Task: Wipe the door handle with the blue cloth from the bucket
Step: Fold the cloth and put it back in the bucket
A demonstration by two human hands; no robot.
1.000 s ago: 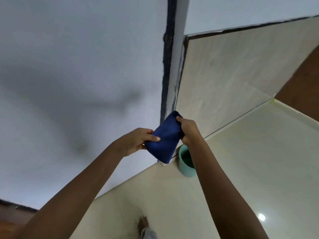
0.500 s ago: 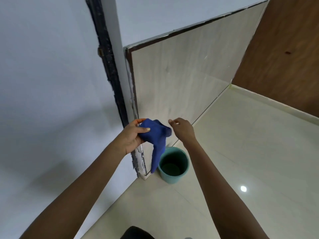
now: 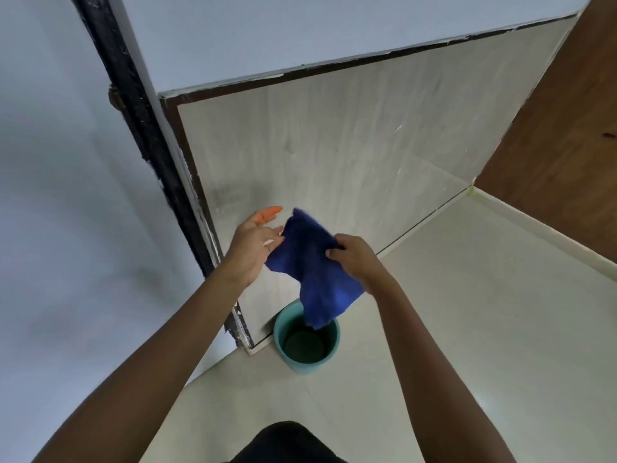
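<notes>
The blue cloth (image 3: 314,267) hung directly above the bucket (image 3: 306,342), its lower corner dipping just inside the rim. The right hand (image 3: 359,259) pinched its upper edge in a closed grip. The left hand (image 3: 253,243) lay beside the cloth, fingers spread (fingertips touching the fabric, not clasping it). The bucket stood on the floor (image 3: 467,329) against the tiled wall (image 3: 350,155).

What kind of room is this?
Probably a room corner or hallway in a home, mid-cleaning. There is a shiny tiled floor, a pale wall and a brown wooden door. A teal bucket stands on the floor, and a blue cloth is held over it.
</notes>
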